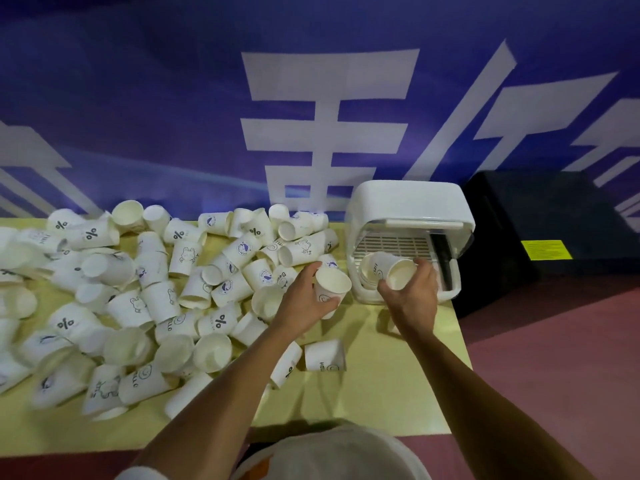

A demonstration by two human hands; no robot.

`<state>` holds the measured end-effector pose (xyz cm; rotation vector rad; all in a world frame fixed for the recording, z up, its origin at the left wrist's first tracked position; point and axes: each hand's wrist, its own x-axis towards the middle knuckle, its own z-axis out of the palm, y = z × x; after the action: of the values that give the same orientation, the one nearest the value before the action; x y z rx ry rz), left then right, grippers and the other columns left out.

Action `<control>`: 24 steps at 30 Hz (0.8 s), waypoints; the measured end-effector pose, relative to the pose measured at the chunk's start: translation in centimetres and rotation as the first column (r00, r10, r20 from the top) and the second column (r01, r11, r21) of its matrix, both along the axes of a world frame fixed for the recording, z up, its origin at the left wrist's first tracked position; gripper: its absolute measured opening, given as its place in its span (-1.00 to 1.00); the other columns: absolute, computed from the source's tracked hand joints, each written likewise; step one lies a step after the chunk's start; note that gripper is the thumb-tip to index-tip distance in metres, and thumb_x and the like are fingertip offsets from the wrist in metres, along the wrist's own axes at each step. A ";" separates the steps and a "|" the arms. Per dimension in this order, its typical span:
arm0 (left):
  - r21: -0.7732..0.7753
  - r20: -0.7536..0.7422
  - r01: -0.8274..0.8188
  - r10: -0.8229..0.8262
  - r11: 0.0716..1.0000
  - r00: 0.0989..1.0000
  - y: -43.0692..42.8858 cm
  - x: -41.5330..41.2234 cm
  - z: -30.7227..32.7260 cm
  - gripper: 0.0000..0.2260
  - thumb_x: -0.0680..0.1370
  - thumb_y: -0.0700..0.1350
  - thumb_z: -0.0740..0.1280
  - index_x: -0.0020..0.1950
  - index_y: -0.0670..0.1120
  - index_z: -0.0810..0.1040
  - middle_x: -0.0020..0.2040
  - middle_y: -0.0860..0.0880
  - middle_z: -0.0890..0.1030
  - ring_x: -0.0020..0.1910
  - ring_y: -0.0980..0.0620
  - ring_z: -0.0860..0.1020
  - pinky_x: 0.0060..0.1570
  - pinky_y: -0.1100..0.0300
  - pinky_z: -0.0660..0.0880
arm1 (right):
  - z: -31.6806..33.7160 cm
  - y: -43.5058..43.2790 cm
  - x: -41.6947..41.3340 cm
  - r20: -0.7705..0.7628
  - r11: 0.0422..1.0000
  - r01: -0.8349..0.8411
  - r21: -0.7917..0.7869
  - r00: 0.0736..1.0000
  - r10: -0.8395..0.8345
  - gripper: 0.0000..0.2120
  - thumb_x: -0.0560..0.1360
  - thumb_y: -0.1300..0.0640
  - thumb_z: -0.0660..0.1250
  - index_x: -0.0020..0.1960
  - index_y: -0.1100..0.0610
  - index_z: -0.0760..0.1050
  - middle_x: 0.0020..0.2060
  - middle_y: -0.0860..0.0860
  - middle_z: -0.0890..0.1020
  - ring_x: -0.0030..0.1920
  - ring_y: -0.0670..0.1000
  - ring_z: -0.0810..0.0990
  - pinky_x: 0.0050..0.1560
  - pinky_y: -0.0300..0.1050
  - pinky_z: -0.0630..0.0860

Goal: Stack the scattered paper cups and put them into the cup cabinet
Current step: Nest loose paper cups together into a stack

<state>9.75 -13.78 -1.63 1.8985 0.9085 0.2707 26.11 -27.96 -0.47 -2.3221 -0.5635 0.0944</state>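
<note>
Scene: A person is leaning over a yellow counter (381,393), both bare arms reaching forward.

Left grip: The left grip (306,304) is curling round a single paper cup (332,284), with the thumb on one side of the wall and the fingers on the other. The cup's open mouth is facing up towards the viewer.

Right grip: The right grip (414,294) is clasping the nested cups (391,268) and holding them tipped on their side, mouth towards the viewer (how many are nested is not clear).

Cup cabinet: The white cup cabinet (408,199) is sitting directly beyond the right grip with its front standing open. A ribbed tray is showing inside, and the nested cups are lying at that opening.

Scattered cups: The scattered cups (145,299) are lying in a big heap to the left of and beyond the left grip, some on their sides and some upside down. A few are lying nearer the viewer than that grip.

Handling: These cups are looking very light, thin-walled and easy to crush, so a gentle squeeze is probably all they are needing. A hard pinch at the rim would likely be denting it and spoiling the nesting.

Where to hold: Taking each cup round the middle of its wall seems best, keeping the mouth free to receive the next one.

Nearby: A black box (540,216) is sitting to the right of the right grip.
</note>
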 end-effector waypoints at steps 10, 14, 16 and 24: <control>0.020 -0.072 -0.017 0.018 1.000 0.997 0.8 2.6 -0.3 -0.30 0.42 0.04 0.55 0.47 0.02 0.32 0.36 0.01 0.51 0.27 -0.04 0.51 0.23 0.00 0.51 | -1.9 2.3 2.7 -0.051 0.989 -0.120 -0.090 0.992 0.115 -0.26 0.37 -0.05 0.53 0.44 0.16 0.33 0.29 0.13 0.47 0.27 0.16 0.38 0.23 0.09 0.42; 0.028 -0.102 -0.035 0.038 0.999 0.994 1.3 3.4 -0.4 -0.29 0.40 0.04 0.55 0.47 0.05 0.31 0.37 0.04 0.50 0.29 -0.02 0.48 0.26 -0.03 0.48 | -2.6 2.9 3.4 -0.137 0.983 -0.151 -0.108 0.981 0.136 -0.20 0.38 -0.04 0.54 0.50 0.15 0.28 0.35 0.12 0.43 0.34 0.15 0.33 0.29 0.06 0.37; 0.015 -0.108 -0.041 0.042 0.999 0.993 1.6 3.6 -0.5 -0.29 0.40 0.04 0.55 0.47 0.06 0.31 0.33 0.08 0.50 0.26 0.02 0.47 0.22 0.06 0.47 | -3.0 3.1 3.7 -0.176 0.976 -0.182 -0.118 0.971 0.160 -0.14 0.39 -0.05 0.55 0.54 0.15 0.23 0.40 0.12 0.40 0.39 0.16 0.31 0.34 0.08 0.36; -0.076 -0.090 -0.115 0.108 0.990 0.990 2.2 3.7 -0.4 -0.38 0.40 0.00 0.57 0.40 0.03 0.41 0.15 0.12 0.55 0.16 0.08 0.53 0.16 0.09 0.51 | -3.3 2.1 3.0 -0.112 0.976 -0.197 -0.095 0.976 0.186 -0.23 0.40 0.00 0.56 0.50 0.20 0.32 0.33 0.15 0.46 0.33 0.20 0.38 0.33 0.11 0.37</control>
<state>13.48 -11.57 -2.08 1.7984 1.0694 0.2171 29.14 -25.86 -3.76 -2.3437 -0.7455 0.3399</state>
